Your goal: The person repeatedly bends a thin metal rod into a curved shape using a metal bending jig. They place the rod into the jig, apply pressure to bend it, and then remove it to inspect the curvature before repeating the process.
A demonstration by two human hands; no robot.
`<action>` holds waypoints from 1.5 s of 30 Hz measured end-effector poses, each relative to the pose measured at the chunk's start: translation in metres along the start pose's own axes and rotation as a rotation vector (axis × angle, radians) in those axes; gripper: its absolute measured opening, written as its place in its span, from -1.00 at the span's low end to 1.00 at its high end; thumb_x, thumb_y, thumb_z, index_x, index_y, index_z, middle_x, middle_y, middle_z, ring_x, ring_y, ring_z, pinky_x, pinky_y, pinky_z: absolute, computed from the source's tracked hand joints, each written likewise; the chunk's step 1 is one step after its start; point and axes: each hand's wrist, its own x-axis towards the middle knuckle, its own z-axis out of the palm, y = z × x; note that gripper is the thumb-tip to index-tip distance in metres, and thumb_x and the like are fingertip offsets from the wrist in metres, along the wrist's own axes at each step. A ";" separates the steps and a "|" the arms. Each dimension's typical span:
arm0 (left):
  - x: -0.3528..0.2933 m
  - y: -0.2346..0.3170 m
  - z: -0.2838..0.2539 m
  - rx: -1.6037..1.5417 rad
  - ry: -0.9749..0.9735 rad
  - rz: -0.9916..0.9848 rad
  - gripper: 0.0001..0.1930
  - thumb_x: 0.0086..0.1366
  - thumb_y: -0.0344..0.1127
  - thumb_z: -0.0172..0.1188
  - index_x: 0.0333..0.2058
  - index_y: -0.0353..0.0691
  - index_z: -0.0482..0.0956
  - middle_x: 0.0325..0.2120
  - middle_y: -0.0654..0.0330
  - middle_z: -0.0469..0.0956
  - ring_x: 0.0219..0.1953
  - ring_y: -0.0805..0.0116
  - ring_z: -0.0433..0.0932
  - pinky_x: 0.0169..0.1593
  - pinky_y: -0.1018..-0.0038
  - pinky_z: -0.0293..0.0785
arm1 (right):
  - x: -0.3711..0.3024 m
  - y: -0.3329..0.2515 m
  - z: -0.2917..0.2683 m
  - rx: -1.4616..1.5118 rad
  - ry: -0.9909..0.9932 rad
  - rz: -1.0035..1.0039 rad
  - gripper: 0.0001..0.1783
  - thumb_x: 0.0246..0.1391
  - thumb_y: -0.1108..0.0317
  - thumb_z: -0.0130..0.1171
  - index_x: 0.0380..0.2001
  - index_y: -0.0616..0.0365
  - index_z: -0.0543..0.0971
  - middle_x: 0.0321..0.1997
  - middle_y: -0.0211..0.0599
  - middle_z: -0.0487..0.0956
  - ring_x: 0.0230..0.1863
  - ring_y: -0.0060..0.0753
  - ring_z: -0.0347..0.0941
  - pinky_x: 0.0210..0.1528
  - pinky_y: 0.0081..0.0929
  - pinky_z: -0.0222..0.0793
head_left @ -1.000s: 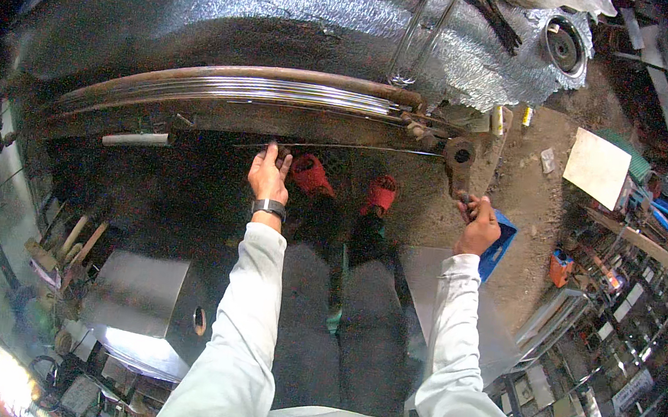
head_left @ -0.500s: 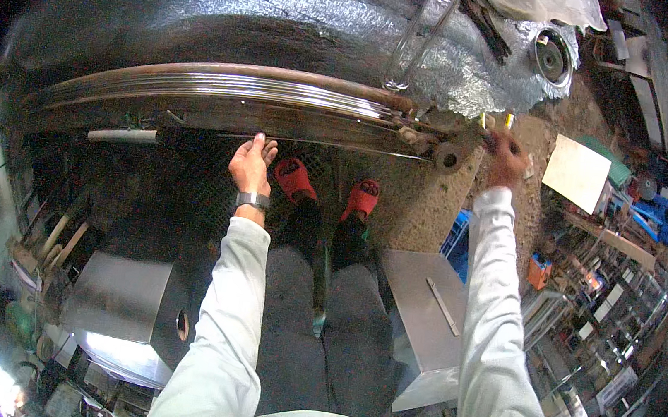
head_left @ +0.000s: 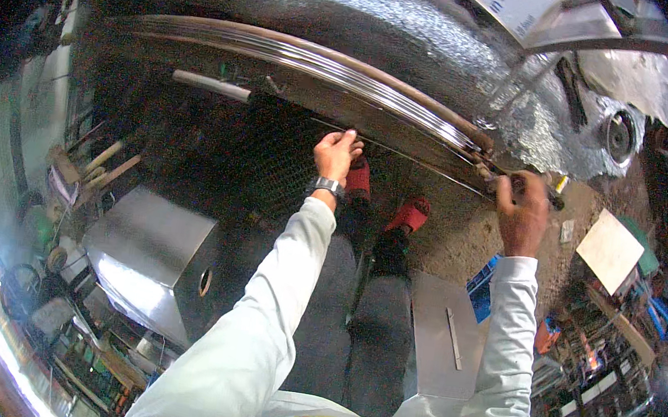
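A thin metal rod (head_left: pixel 415 161) runs along the near side of a dark bench edge, slanting down to the right. My left hand (head_left: pixel 336 157) pinches it near its left part, thumb and fingers pressed together. Beside the rod's right end sits a small rusty metal fitting (head_left: pixel 486 169) at the bench corner. My right hand (head_left: pixel 523 215) is over that corner with its fingers curled, and a dark piece shows just past them; what they grip is hidden. Above the rod, several long shiny rods (head_left: pixel 365 91) lie bundled along a brown rail (head_left: pixel 312 45).
Foil-like sheeting (head_left: pixel 520 123) covers the bench's far right, with a round metal part (head_left: pixel 616 135) on it. Sheet-metal boxes stand left (head_left: pixel 151 236) and right (head_left: pixel 447 339) of my legs. A pale square board (head_left: pixel 611 251) and piled metal pieces lie far right.
The view has turned, so the bench now slants down to the right. My right hand has come closer to the corner fitting. My left hand still pinches the rod.
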 end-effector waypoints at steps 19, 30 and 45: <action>0.002 -0.007 0.002 -0.071 -0.017 0.023 -0.86 0.33 -0.38 0.31 -0.32 -0.33 0.57 -0.43 0.13 0.66 -0.44 0.35 0.68 -0.37 0.50 0.63 | 0.009 0.033 0.057 -0.650 -0.330 -0.178 -0.62 -0.05 0.16 0.38 -0.21 0.12 0.55 -0.26 -0.10 0.65 -0.15 0.07 0.62 -0.13 -0.04 0.57; 0.000 0.005 -0.005 -0.040 -0.103 -0.087 -0.83 0.37 -0.34 0.29 -0.22 -0.32 0.53 -0.35 0.14 0.67 -0.34 0.33 0.71 -0.32 0.54 0.68 | -0.003 0.024 0.016 -0.263 -0.402 0.161 -0.16 0.00 -0.18 0.38 0.21 0.18 0.46 0.09 0.12 0.60 0.13 0.06 0.55 0.13 -0.04 0.47; 0.019 0.012 -0.026 0.174 -0.206 -0.052 -0.83 0.43 -0.35 0.18 -0.13 -0.34 0.50 -0.21 0.07 0.63 -0.17 0.19 0.71 -0.14 0.42 0.68 | -0.040 0.033 0.002 0.129 -0.085 0.241 -0.34 0.11 -0.23 0.26 -0.14 0.24 0.63 -0.16 0.07 0.67 -0.14 0.01 0.63 -0.06 -0.23 0.53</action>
